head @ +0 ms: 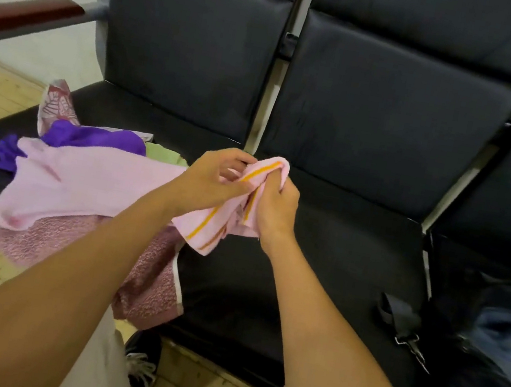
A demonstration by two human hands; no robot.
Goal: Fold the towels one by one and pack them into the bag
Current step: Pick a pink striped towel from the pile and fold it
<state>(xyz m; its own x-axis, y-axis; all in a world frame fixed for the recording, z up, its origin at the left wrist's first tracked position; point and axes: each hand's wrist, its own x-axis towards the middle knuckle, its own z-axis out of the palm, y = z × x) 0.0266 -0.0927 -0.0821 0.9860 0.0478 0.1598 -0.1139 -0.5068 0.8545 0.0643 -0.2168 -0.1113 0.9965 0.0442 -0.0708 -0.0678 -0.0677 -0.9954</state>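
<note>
**Over the bench seat, both hands on one towel**

Head view: the left hand (215, 179) and right hand (273, 208) pinch one end of the pale pink towel (85, 183), fingers curled into its orange-striped edge. Its other end trails left onto the towel pile (144, 276). The dark bag (495, 338) sits on the bench (324, 239), far right.

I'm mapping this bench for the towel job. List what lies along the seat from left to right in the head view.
Purple towel → light pink towel with orange stripes, its end gripped by the left hand and the right hand → black strap with metal clip → dark bag at the far right.
</note>
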